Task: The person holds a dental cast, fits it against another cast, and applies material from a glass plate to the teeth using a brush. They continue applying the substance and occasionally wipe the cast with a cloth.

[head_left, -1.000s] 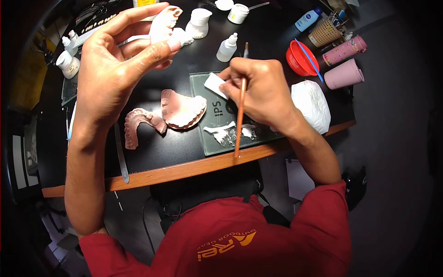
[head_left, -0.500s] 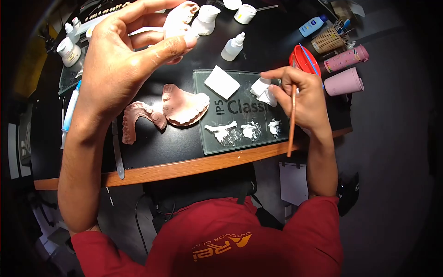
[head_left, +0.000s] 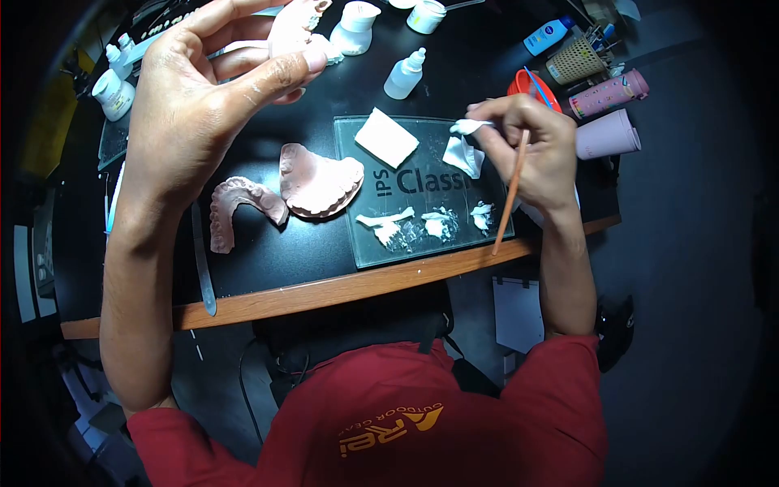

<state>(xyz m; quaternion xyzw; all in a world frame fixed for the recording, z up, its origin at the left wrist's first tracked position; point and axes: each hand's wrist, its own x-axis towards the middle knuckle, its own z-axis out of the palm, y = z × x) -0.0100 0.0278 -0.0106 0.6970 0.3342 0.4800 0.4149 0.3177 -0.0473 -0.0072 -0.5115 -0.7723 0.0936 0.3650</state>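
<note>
Raised at the upper left, my left hand [head_left: 195, 109] is closed around a pale dental cast [head_left: 292, 28] between thumb and fingers. My right hand [head_left: 535, 150], above the glass slab's right side, grips a thin tool with a brown handle [head_left: 511, 199]; its working end is hidden. Thumb and index finger of that hand also pinch a white tissue [head_left: 471, 127]. Just below them a crumpled white tissue [head_left: 463, 158] lies on the glass slab [head_left: 422, 252]. A folded white pad [head_left: 387, 138] and smeared white paste [head_left: 439, 226] are on the slab too.
Left of the slab lie a full dental model [head_left: 319, 183], a horseshoe-shaped cast [head_left: 231, 203] and a metal spatula [head_left: 203, 268]. A dropper bottle [head_left: 404, 75] and white jars [head_left: 355, 31] stand behind. A red bowl [head_left: 523, 79] and pink tumblers [head_left: 608, 134] are at right.
My right hand has lifted slightly and turned, pulling the pinched tissue away from the one on the slab. My left hand, with the cast, has shifted a little up and left in view.
</note>
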